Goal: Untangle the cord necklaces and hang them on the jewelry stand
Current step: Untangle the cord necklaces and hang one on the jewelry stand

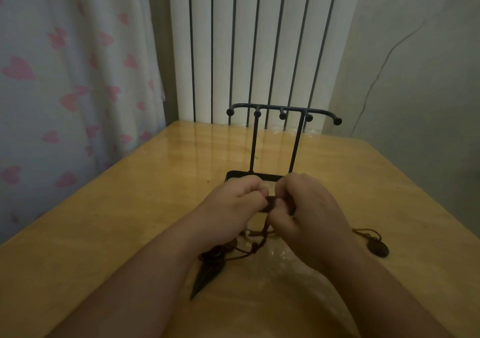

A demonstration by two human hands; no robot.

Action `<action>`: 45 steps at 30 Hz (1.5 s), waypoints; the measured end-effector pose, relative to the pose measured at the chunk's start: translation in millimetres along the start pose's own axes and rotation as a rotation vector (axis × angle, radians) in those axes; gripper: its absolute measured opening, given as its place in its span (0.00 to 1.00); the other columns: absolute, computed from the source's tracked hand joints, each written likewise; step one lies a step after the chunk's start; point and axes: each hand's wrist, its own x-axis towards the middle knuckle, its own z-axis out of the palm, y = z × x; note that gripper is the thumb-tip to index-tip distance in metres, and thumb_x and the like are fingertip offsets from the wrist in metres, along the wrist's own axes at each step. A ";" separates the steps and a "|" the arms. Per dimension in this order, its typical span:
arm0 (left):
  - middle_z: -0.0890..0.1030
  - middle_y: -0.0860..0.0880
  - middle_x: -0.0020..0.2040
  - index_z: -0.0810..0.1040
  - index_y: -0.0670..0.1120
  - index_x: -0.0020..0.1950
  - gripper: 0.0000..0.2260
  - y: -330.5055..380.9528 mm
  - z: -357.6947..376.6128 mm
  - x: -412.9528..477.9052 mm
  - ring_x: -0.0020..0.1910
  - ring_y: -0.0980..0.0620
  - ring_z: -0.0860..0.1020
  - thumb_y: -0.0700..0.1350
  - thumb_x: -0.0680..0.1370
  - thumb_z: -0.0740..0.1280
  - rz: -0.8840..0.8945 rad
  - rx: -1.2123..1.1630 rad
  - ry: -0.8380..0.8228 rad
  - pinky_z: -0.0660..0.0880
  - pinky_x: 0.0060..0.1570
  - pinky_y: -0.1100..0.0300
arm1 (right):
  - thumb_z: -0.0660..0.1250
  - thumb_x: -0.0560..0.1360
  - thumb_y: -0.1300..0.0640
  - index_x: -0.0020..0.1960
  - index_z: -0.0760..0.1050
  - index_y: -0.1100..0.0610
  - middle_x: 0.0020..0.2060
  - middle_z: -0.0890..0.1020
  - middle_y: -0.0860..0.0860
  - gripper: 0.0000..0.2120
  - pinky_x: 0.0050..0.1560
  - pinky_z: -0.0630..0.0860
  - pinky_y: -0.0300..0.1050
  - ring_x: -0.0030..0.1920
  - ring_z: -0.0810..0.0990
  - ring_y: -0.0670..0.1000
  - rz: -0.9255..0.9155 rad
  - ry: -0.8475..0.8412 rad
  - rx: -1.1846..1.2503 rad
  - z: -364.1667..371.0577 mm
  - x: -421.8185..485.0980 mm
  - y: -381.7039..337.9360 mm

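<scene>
A black metal jewelry stand with several ball-tipped hooks stands on the wooden table, its bar bare. Just in front of its base, my left hand and my right hand meet and pinch a tangled knot of brown cord necklaces between their fingertips. Cords with small beads trail down from the knot toward me. A dark pointed pendant lies on the table under my left wrist. A dark oval pendant on its cord lies to the right of my right wrist.
A white radiator stands behind the table's far edge. A heart-patterned curtain hangs at the left. A thin wire runs down the grey wall at the right.
</scene>
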 end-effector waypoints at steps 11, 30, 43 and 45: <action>0.73 0.57 0.30 0.75 0.53 0.39 0.10 3.9 6.4 -2.4 0.31 0.59 0.70 0.44 0.79 0.61 0.004 -0.075 0.148 0.69 0.36 0.58 | 0.61 0.72 0.44 0.45 0.73 0.40 0.35 0.76 0.35 0.04 0.33 0.70 0.32 0.36 0.74 0.41 0.066 0.156 0.357 -0.6 -0.9 4.4; 0.78 0.52 0.33 0.81 0.51 0.43 0.08 -1.7 10.1 0.1 0.33 0.54 0.73 0.46 0.80 0.65 -0.045 -0.103 0.225 0.72 0.37 0.57 | 0.59 0.78 0.58 0.39 0.73 0.52 0.30 0.75 0.45 0.10 0.36 0.72 0.46 0.32 0.72 0.48 0.372 -0.004 0.655 -2.2 2.1 0.4; 0.80 0.51 0.35 0.82 0.51 0.45 0.06 -4.1 8.7 0.7 0.33 0.60 0.74 0.48 0.79 0.66 -0.051 -0.114 0.218 0.72 0.37 0.60 | 0.63 0.77 0.57 0.45 0.76 0.52 0.41 0.81 0.51 0.04 0.40 0.76 0.41 0.39 0.80 0.43 0.431 -0.013 0.735 -0.1 2.1 2.4; 0.80 0.45 0.37 0.82 0.51 0.45 0.07 -5.0 8.1 1.5 0.33 0.55 0.73 0.49 0.80 0.66 -0.059 -0.107 0.215 0.72 0.36 0.59 | 0.65 0.76 0.59 0.47 0.76 0.50 0.41 0.81 0.48 0.05 0.37 0.75 0.39 0.37 0.79 0.41 0.417 -0.003 0.778 -1.8 1.6 2.2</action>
